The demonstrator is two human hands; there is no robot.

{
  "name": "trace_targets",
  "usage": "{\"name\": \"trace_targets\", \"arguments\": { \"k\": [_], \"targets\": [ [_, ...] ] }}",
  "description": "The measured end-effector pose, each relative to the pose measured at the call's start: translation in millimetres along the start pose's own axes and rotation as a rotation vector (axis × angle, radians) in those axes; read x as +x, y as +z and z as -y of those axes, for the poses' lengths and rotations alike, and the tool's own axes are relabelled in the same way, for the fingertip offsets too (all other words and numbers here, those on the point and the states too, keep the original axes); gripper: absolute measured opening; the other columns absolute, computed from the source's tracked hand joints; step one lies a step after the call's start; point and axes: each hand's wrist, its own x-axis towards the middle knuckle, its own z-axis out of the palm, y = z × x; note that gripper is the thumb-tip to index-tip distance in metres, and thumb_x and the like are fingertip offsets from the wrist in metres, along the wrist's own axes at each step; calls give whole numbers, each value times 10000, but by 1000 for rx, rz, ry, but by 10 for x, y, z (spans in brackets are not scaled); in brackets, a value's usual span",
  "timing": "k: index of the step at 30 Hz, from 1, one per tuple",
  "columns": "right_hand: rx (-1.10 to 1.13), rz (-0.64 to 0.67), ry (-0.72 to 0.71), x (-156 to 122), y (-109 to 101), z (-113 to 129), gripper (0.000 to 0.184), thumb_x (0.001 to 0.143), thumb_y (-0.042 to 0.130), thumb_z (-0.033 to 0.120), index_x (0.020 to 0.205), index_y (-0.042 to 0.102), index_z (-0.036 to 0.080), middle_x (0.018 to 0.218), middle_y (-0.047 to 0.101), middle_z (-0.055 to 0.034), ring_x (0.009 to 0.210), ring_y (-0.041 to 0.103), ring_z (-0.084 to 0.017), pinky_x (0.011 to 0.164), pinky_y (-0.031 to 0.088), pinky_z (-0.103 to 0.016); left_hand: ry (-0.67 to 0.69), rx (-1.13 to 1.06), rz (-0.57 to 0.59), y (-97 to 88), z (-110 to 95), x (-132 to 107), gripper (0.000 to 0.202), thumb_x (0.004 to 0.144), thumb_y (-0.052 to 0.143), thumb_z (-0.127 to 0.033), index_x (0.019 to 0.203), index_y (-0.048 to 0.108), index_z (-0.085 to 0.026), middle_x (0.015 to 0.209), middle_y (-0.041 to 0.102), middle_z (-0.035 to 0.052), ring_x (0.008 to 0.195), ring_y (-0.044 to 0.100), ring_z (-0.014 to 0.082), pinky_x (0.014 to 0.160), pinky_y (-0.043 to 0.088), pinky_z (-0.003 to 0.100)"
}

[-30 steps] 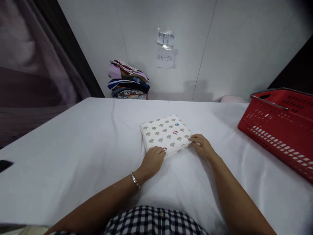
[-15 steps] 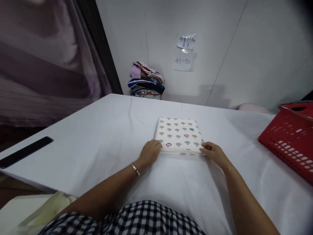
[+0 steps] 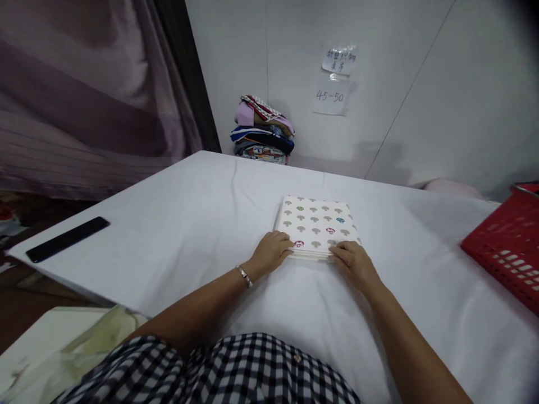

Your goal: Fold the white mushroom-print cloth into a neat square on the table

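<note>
White table (image 3: 202, 224) is carrying one folded mushroom-print cloth (image 3: 316, 225), lying between and just ahead of left hand (image 3: 272, 251) and right hand (image 3: 357, 265), both pinching its near edge. Red basket (image 3: 509, 238) is standing right of both.

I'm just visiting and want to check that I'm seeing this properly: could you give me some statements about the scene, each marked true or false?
1. The left hand and the right hand both touch the cloth. True.
2. The basket is blue. False: the basket is red.
3. The bracelet is on the right arm. False: the bracelet is on the left arm.
4. The lower paper on the wall reads 45-50. True.
5. The cloth is printed with stripes. False: it is printed with mushrooms.
6. The shirt is checked. True.
</note>
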Motion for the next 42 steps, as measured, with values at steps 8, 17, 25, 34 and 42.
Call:
{"name": "trace_targets", "arguments": {
  "k": [8, 17, 25, 34, 42],
  "targets": [
    [4, 17, -37, -22, 0, -70, 211, 873, 480, 303, 946, 678, 287, 861, 620, -57, 773, 563, -221, 641, 465, -376, -12, -47, -1, -33, 70, -117, 193, 906, 446, -239, 877, 632, -196, 926, 617, 52, 902, 535, 171, 806, 393, 309],
    [-13, -27, -158, 0, 147, 96, 298, 865, 498, 282, 1148, 581, 327, 1062, 596, -75, 954, 563, -268, 765, 471, -463, -657, -448, -167, -87, 401, 114, 215, 801, 535, -385, 728, 590, -190, 769, 627, -1, 710, 556, 144, 623, 401, 247],
    [40, -2, -127, 20, 173, 167, 306, 874, 471, 274, 1152, 566, 360, 1012, 600, -60, 884, 581, -257, 722, 484, -451, -751, -501, -57, 61, 374, 274, 251, 735, 589, -420, 668, 497, -197, 672, 578, -23, 630, 522, 138, 535, 340, 240],
    [12, -22, -136, 16, 190, 170, 247, 887, 472, 253, 1100, 597, 268, 997, 593, -67, 889, 565, -219, 745, 467, -398, -743, -465, -22, 72, 451, 335, 265, 767, 563, -443, 686, 517, -194, 707, 604, -9, 660, 534, 143, 552, 348, 236],
    [28, 14, -153, -5, 196, 129, 302, 885, 455, 230, 1163, 559, 283, 1011, 577, -68, 878, 551, -210, 748, 459, -398, -788, -364, -50, 178, 503, 463, 260, 818, 501, -411, 669, 509, -198, 747, 620, 9, 702, 553, 160, 581, 352, 252]
  ]
}}
